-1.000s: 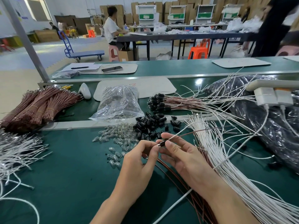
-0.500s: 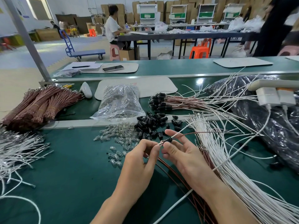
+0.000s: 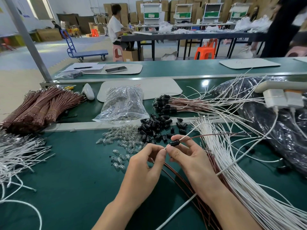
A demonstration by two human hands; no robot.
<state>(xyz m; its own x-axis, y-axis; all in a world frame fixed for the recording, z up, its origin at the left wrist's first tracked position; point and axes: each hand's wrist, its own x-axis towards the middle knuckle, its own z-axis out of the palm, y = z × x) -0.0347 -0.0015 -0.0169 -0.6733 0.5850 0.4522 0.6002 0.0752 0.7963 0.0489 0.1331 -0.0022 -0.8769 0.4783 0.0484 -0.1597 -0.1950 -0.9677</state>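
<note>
Right hand [image 3: 189, 156] pinches black cap [image 3: 175, 143] above worktop [image 3: 74, 180], held level so bore faces left hand [image 3: 146, 165]; left fingertips pinch tip of white wire [image 3: 188, 136] poking from cap, likely to draw it through. Brown wire [image 3: 212, 135] trails right from cap. Loose caps [image 3: 156, 127], clear bulbs [image 3: 123, 138] piled just beyond, within easy reach

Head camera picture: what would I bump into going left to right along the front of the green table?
You'd meet loose white wires → clear bulbs → left hand pinching a wire tip → right hand holding a black cap → white wire bundle.
</note>
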